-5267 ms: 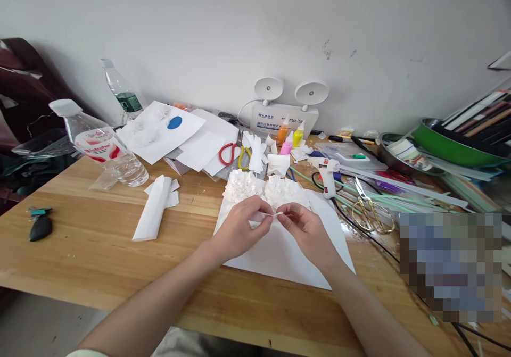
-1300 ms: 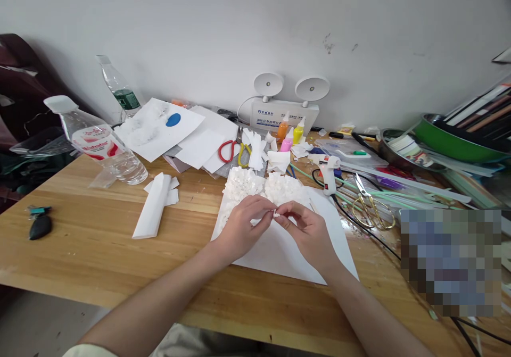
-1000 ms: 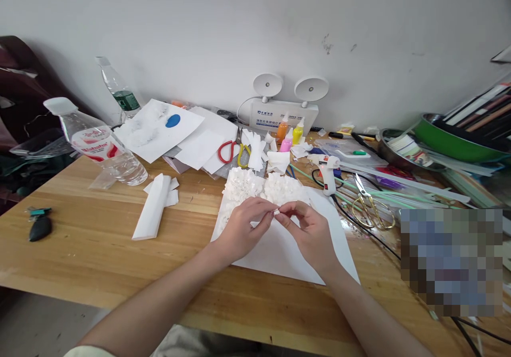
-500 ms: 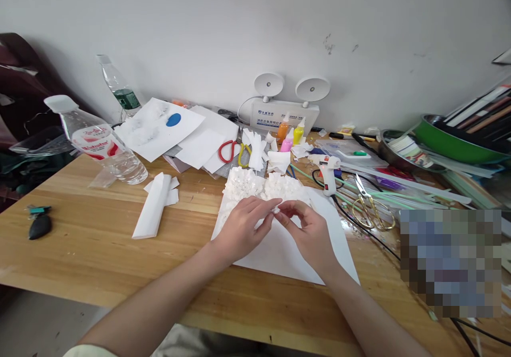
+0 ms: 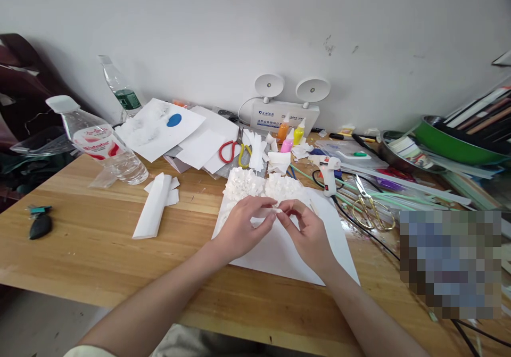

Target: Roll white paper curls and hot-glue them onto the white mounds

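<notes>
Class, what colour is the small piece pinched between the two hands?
The small piece is white, best seen in the head view.

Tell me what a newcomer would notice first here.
The left hand and right hand pinch a small paper scrap between them over a white sheet mid-table. Just behind lie fluffy white paper clusters, with a glue gun and gold scissors to their right.
</notes>
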Available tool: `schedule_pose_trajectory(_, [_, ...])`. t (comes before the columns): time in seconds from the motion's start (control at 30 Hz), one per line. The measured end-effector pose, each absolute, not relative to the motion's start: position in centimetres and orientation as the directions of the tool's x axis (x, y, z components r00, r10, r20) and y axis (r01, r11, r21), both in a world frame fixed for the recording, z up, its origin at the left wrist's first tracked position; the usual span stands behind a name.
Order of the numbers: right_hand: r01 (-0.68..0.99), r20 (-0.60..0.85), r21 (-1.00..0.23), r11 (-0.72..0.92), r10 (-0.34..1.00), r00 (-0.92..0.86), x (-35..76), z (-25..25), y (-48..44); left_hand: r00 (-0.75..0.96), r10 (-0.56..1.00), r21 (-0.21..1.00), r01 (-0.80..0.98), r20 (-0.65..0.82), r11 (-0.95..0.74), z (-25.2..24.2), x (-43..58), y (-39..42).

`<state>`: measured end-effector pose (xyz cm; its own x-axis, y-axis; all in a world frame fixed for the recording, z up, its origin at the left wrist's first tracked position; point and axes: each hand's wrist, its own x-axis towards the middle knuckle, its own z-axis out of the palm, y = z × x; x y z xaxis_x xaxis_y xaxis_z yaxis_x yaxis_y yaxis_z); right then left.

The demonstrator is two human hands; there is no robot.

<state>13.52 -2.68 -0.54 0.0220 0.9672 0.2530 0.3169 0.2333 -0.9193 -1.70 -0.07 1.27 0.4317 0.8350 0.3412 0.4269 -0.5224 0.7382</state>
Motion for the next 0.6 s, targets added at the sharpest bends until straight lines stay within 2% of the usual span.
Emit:
schedule_pose_trajectory(0.1, [0.31, 0.204, -0.933, 0.184, 0.978, 0.034, 13.58, -0.58, -2.65, 0.445, 0.835, 0.751, 0.416, 0.324, -0.513, 1.37, -1.77, 0.06])
schedule_pose_trajectory(0.33, [0.327, 0.182, -0.931, 0.16, 0.982, 0.039, 13.68, -0.48, -2.67, 0.462, 0.784, 0.696, 0.394, 0.414, -0.6, 0.99, -1.78, 0.29])
schedule_pose_trajectory(0.6, [0.322, 0.163, -0.936, 0.138, 0.985, 0.051, 13.73, -0.38, -2.67, 0.442, 0.825, 0.757, 0.385, 0.351, -0.528, 1.18, -1.83, 0.18])
